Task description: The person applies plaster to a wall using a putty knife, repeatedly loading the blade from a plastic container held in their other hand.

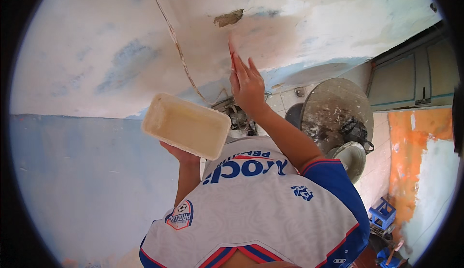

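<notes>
My left hand (180,152) is closed on a cream rectangular tub (220,140) from below, most of its fingers hidden behind it. The tub is tilted so that its inside, pale and smeared, faces up. Out ahead, my right hand (247,86) grips a thin red flat tool (233,52), seen nearly edge-on. Its tip is at the patchy white wall (270,40); whether it touches is hard to tell. Just beyond the tip, a hole (228,18) in the plaster shows rough brown material.
A cable (176,45) runs down the wall. The lower left wall (92,171) is blue. On the right floor stand a round stained board (333,108), a black plastic bag (355,131), a pale basin (352,159) and a blue stool (383,213). Dark cabinet doors (401,81) are at the far right.
</notes>
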Motion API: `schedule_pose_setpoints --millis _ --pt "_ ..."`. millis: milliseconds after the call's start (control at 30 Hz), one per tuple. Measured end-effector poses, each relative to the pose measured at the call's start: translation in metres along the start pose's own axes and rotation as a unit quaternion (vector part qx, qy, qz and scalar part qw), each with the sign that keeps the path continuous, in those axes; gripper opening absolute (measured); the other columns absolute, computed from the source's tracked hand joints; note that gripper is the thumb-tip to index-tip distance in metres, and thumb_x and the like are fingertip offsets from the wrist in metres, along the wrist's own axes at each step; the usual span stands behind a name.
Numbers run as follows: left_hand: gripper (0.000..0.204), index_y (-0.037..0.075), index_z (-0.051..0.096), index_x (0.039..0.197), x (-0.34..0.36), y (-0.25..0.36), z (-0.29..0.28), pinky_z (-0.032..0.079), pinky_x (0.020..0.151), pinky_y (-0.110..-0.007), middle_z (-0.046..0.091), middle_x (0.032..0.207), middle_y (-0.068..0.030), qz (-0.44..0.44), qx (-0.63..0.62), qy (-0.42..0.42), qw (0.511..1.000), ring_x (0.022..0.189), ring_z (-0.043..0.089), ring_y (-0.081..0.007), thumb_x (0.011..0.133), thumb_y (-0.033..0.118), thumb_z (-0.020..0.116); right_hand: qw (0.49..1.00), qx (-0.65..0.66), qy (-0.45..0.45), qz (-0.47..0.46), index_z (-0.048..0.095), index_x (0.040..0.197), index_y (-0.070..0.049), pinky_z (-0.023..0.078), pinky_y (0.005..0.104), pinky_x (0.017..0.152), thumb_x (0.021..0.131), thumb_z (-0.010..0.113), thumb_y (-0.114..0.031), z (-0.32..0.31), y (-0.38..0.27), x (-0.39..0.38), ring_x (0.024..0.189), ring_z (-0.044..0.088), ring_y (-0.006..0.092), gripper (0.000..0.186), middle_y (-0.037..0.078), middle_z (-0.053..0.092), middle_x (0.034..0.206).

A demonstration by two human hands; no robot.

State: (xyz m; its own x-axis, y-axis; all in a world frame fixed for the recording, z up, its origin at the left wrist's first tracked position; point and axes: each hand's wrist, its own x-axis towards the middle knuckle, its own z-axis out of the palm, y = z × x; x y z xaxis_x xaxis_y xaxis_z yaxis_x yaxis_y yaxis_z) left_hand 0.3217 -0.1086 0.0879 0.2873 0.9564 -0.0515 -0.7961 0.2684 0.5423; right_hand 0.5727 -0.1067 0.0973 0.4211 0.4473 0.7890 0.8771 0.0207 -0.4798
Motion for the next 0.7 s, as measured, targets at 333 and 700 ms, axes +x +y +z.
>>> schedule_pose_setpoints --millis 333,700 --pt "0.066 0.014 0.051 0.147 0.001 0.017 0.003 0.053 0.104 -0.052 0.061 0.139 -0.0096 -0.061 -0.035 0.107 0.992 0.124 0.062 -0.0329 0.104 0.062 0.039 0.986 0.028 0.067 0.149 0.062 0.143 -0.006 0.058 0.0336 0.084 0.089 0.072 -0.001 0.012 0.022 -0.003 0.099 0.076 0.0245 0.054 0.019 0.074 0.119" --pt "0.064 0.016 0.048 0.149 0.024 0.096 -0.058 0.052 0.105 -0.046 0.057 0.144 -0.0065 -0.042 0.050 0.027 0.997 0.128 0.059 -0.0289 0.106 0.062 0.037 0.961 -0.136 0.152 0.188 0.071 0.131 -0.004 0.055 0.0350 0.060 0.102 0.062 -0.010 -0.011 -0.011 0.010 0.066 0.072 0.0283 0.031 0.020 0.077 0.100"
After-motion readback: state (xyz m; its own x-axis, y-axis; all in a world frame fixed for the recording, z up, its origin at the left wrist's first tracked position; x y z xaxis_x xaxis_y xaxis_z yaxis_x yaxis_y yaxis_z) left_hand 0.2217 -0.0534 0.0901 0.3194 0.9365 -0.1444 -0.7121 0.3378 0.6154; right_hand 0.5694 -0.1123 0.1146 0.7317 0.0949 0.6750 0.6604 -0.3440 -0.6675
